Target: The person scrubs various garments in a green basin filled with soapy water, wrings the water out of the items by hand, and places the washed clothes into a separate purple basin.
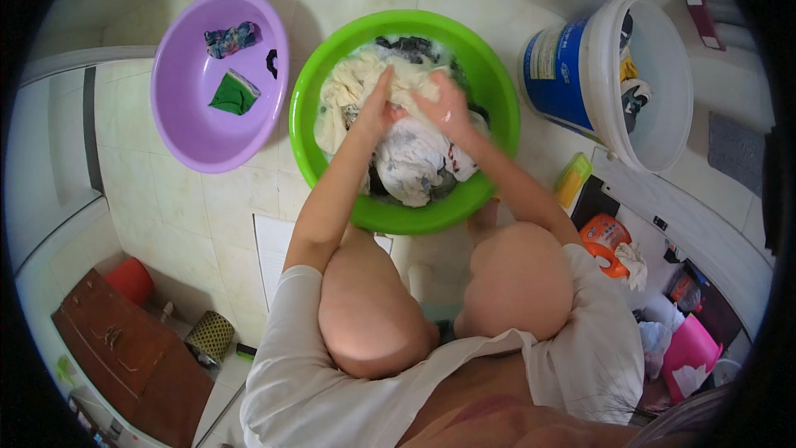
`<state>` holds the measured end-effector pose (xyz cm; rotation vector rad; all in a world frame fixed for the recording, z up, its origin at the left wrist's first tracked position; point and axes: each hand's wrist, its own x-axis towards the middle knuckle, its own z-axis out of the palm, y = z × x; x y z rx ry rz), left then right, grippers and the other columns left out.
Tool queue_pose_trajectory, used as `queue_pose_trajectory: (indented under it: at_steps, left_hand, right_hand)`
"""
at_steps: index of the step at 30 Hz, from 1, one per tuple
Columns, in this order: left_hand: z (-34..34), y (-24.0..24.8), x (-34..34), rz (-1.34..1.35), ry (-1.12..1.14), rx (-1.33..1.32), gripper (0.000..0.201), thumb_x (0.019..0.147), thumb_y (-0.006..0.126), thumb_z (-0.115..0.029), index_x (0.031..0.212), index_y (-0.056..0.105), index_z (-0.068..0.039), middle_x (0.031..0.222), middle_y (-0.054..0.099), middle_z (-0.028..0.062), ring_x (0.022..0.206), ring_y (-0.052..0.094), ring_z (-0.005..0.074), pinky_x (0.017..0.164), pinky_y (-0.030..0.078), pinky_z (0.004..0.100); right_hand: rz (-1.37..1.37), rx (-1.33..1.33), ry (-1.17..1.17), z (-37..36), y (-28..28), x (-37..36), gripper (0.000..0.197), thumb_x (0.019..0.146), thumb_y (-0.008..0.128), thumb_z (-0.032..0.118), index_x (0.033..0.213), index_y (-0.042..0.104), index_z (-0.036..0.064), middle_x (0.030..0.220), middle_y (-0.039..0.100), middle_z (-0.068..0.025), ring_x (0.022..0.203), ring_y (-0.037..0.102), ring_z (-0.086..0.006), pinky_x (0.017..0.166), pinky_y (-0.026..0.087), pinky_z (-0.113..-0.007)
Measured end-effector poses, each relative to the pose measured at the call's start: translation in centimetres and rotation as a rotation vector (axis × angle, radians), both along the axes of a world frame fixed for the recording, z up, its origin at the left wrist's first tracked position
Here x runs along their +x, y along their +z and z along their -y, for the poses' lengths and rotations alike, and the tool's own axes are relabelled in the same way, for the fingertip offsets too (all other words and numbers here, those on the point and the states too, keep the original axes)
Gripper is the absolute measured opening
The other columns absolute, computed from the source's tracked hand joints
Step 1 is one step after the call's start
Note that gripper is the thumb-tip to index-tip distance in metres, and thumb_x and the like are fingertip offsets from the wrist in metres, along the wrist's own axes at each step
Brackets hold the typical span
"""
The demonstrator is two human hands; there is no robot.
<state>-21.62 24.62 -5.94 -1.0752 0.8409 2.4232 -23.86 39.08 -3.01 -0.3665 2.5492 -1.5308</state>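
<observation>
In front of me stands a green basin (313, 172) with cloudy, sudsy water and a heap of wet laundry. My left hand (380, 109) is over the middle of the heap, thumb and fingers apart, beside a cream cloth (352, 83). Facing it, my right hand (446, 105) is wet and also spread, its fingers touching the cream cloth's edge. A white garment (410, 162) bulges up nearer to me, below both hands. Dark clothes (410, 47) show at the far rim; how far the heap goes underwater is hidden.
A purple basin (186, 120) at the left holds a few small cloths, one of them green (235, 93). To the right, a blue-and-white bucket (560, 70) has clothes inside. An orange bottle (605, 241) and a pink container (692, 353) are at lower right; a brown cabinet (112, 336) is lower left.
</observation>
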Motion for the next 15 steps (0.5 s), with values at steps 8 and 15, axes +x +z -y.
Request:
queue_pose_trajectory:
  at_steps: [8,15]
  left_hand:
    - [2.6,-4.0,2.9,-0.456,-0.043,0.492,0.026,0.09,0.037,-0.016,0.106,0.051,0.0,0.097,0.057,0.0117,0.086,0.056,0.021,0.078,0.048,0.0332]
    - [-0.8,0.2,1.1,0.004,0.086,0.032,0.032,0.087,0.05,-0.025,0.105,0.053,0.001,0.101,0.058,0.0115,0.088,0.059,0.0204,0.075,0.05,0.0308]
  right_hand:
    - [-0.407,0.016,0.499,4.3,3.1,2.9,0.021,0.071,0.065,0.028,0.078,0.058,0.0101,0.074,0.058,-0.0107,0.067,0.058,-0.0269,0.06,0.047,-0.038]
    - [-0.032,0.656,-0.102,-2.4,-4.0,-1.4,0.029,0.082,0.052,0.03,0.094,0.056,0.0047,0.087,0.056,-0.0258,0.071,0.059,-0.0351,0.06,0.049,-0.042]
